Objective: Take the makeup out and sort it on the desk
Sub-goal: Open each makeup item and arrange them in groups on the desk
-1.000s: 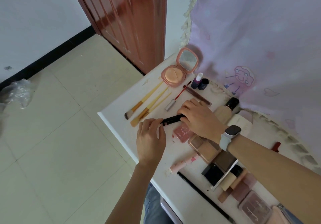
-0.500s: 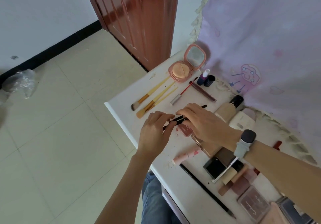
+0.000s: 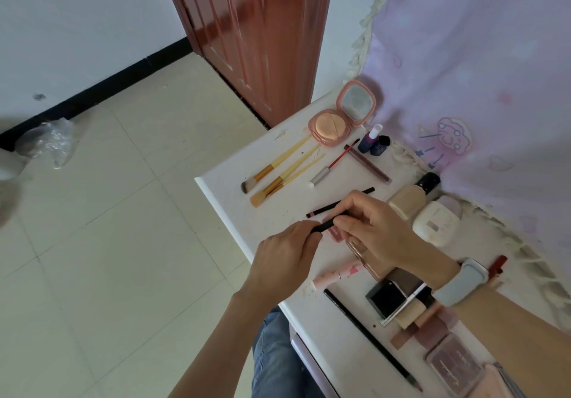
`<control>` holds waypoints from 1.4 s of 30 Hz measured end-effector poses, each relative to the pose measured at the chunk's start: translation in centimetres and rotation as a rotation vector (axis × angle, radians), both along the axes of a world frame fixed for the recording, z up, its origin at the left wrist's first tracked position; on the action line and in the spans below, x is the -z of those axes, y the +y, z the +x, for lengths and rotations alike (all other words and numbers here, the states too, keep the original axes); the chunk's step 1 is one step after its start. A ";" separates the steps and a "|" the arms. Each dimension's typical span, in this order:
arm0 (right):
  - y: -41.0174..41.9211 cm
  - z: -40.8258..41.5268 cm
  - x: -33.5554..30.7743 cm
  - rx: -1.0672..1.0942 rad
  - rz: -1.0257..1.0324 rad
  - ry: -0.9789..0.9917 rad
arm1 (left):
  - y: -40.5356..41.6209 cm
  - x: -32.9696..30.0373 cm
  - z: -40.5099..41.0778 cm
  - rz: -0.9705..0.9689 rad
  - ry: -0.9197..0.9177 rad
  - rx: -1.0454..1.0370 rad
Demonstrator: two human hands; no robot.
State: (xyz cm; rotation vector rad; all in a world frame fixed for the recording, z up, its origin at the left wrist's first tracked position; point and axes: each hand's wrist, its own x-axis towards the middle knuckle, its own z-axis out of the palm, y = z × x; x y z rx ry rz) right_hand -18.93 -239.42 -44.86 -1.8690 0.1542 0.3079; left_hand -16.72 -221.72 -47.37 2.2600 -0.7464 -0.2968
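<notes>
Head view shows both hands over the white table [image 3: 228,199]: the left hand [image 3: 282,258] curls round one end of a short black stick [image 3: 324,226] while the right hand [image 3: 375,230] pinches its other end, lifted just above a small pink compact [image 3: 335,233]. A thin black pencil [image 3: 327,208] lies just beyond. Risk, as I judge it: pulling the stick apart could jerk the hands, knocking the pencil toward the brushes [image 3: 278,165] or off the near edge.

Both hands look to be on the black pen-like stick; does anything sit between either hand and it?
No. The left hand and right hand both grip the black stick directly, just above the desk. A thin black pencil lies behind it, apart.
</notes>
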 end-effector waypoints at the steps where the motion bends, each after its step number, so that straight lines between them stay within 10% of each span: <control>1: 0.0 0.1 -0.1 0.012 0.037 0.009 | 0.0 -0.1 0.0 -0.022 -0.010 -0.023; 9: 0.3 -0.3 0.6 0.020 -0.004 0.017 | -0.2 -0.4 -0.2 -0.053 -0.139 -0.095; 26: -3.1 2.5 1.6 0.259 -0.156 -0.080 | 4.2 1.3 2.1 0.041 0.164 -0.298; 36: -0.7 4.9 4.3 -0.130 -0.542 -0.221 | 1.9 2.5 1.3 -0.095 0.044 -0.268; 42: -0.3 4.6 4.6 -0.136 -0.645 -0.336 | 0.2 3.7 1.9 0.048 -0.373 -0.197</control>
